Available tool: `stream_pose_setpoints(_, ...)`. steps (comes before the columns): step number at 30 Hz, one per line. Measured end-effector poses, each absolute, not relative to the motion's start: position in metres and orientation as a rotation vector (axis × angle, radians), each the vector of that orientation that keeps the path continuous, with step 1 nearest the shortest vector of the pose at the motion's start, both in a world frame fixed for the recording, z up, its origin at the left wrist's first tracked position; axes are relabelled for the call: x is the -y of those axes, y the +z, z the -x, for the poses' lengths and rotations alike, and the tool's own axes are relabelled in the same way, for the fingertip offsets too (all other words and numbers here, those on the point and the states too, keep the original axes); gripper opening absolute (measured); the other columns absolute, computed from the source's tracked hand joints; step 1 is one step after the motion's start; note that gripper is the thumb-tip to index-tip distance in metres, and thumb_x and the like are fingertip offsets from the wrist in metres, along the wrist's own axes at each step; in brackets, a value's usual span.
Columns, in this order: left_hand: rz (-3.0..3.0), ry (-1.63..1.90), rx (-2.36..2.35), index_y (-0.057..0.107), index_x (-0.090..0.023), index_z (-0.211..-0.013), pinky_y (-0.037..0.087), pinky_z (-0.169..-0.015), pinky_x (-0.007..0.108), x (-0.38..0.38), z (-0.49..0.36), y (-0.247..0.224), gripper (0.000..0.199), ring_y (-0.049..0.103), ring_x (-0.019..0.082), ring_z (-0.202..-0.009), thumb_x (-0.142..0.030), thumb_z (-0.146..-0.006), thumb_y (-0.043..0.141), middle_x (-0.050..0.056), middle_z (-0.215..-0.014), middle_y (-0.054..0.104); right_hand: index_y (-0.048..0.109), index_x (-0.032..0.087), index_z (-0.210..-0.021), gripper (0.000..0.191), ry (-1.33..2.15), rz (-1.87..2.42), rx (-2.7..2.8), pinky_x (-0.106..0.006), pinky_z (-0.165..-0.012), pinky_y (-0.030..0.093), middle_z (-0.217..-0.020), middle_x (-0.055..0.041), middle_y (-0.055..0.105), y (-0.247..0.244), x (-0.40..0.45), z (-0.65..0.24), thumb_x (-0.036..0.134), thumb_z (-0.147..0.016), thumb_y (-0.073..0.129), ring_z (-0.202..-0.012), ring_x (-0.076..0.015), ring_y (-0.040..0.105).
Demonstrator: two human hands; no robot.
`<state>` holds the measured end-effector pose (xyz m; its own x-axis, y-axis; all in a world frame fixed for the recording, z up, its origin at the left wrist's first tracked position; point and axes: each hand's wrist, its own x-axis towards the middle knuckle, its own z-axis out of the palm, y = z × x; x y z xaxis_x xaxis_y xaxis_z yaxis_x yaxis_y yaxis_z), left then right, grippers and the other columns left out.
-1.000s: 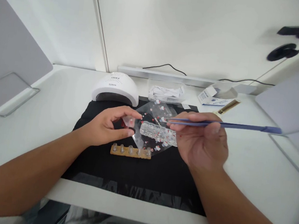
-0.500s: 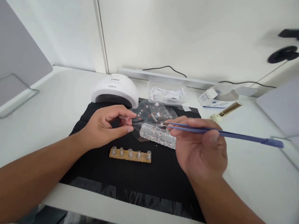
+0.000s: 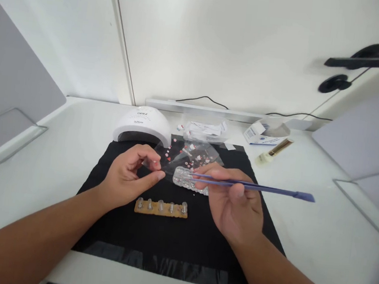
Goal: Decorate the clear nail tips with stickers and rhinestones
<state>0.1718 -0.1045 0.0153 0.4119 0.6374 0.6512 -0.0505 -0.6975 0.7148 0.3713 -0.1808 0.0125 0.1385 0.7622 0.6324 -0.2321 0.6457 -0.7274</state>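
Note:
My right hand (image 3: pixel 237 205) grips a pair of blue tweezers (image 3: pixel 266 188). Their thin tips point left, over the clear plastic case (image 3: pixel 185 183) with small compartments. Across from them, my left hand (image 3: pixel 132 172) is curled, its thumb and forefinger close together around a small clear and reddish piece, too unclear to name. Below the hands lies a yellowish strip (image 3: pixel 165 210) bearing several clear nail tips on stands. Behind them are clear plastic bags (image 3: pixel 191 153) with small red and white charms, partly covered by my fingers.
A black mat (image 3: pixel 165 243) covers the middle of the white table. At its back left stands a white nail lamp (image 3: pixel 143 121). A clear tray with white packets (image 3: pixel 205 130), an opened white box (image 3: pixel 267 131) and a bottle with a gold cap (image 3: pixel 274 152) sit farther back.
The view has shifted a little, so most things sit lower. My right hand and the tweezers have come left, nearer to my left hand. Both hands keep their grip.

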Motion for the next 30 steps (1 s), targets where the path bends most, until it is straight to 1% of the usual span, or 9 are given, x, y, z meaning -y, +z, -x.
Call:
stream_pose_setpoints(2,-2.012,1.284,-0.470,0.057,-0.021,-0.101,0.052,-0.068,0.025,0.106,-0.173,0.015,0.028,0.059,0.011,-0.074,-0.010,-0.079,0.071,0.000,-0.081,0.059,0.073,0.027,-0.105,0.023,0.744,0.511,1.250,-0.043,-0.078,0.050,-0.079,-0.0050,0.067,0.012,0.181,-0.371,0.040,-0.100,0.055,-0.084,-0.0256,0.062)
stream_pose_setpoints(6,-2.020,1.223,-0.382,0.054,-0.024,-0.108,0.051,-0.071,0.024,0.109,-0.173,0.011,0.039,0.058,0.011,-0.075,-0.005,-0.078,0.070,-0.002,-0.081,0.058,0.073,0.024,-0.107,0.024,0.689,0.487,1.291,-0.042,-0.076,0.047,-0.080,-0.0064,0.067,0.013,0.182,-0.372,0.037,-0.101,0.054,-0.078,-0.0244,0.059)
stream_pose_setpoints(8,-2.021,1.182,-0.357,0.052,-0.025,-0.112,0.052,-0.073,0.025,0.109,-0.172,0.008,0.044,0.059,0.011,-0.077,-0.005,-0.078,0.070,-0.001,-0.083,0.058,0.073,0.023,-0.108,0.025,0.682,0.480,1.307,-0.041,-0.072,0.047,-0.079,-0.0070,0.066,0.013,0.184,-0.373,0.036,-0.102,0.053,-0.075,-0.0243,0.059)
stream_pose_setpoints(12,-2.022,1.136,-0.340,0.050,-0.025,-0.120,0.052,-0.076,0.024,0.107,-0.171,0.004,0.051,0.060,0.012,-0.080,-0.007,-0.078,0.071,0.001,-0.088,0.061,0.073,0.024,-0.109,0.025,0.711,0.495,1.311,-0.040,-0.067,0.046,-0.078,-0.0069,0.066,0.013,0.186,-0.375,0.037,-0.101,0.052,-0.073,-0.0244,0.058)
stream_pose_setpoints(18,-1.952,1.120,-0.310,0.050,-0.025,-0.122,0.050,-0.076,0.023,0.106,-0.169,0.008,0.050,0.058,0.011,-0.080,-0.005,-0.079,0.069,0.001,-0.089,0.059,0.073,0.020,-0.109,0.024,0.709,0.462,1.315,-0.040,-0.068,0.045,-0.080,-0.0081,0.066,0.013,0.185,-0.374,0.034,-0.101,0.054,-0.073,-0.0239,0.057)
stream_pose_setpoints(24,-1.909,1.084,-0.355,0.051,-0.025,-0.123,0.049,-0.078,0.022,0.106,-0.167,0.010,0.050,0.057,0.010,-0.082,-0.006,-0.080,0.069,0.000,-0.090,0.059,0.073,0.018,-0.108,0.025,0.722,0.454,1.310,-0.040,-0.071,0.046,-0.081,-0.0087,0.066,0.014,0.185,-0.375,0.035,-0.101,0.055,-0.073,-0.0236,0.058)
stream_pose_setpoints(30,-1.913,1.102,-0.419,0.057,-0.024,-0.119,0.051,-0.078,0.020,0.105,-0.165,0.011,0.045,0.058,0.010,-0.082,-0.007,-0.080,0.070,0.000,-0.089,0.059,0.074,0.019,-0.108,0.025,0.750,0.464,1.320,-0.041,-0.070,0.045,-0.080,-0.0092,0.067,0.013,0.187,-0.375,0.036,-0.100,0.056,-0.073,-0.0247,0.058)
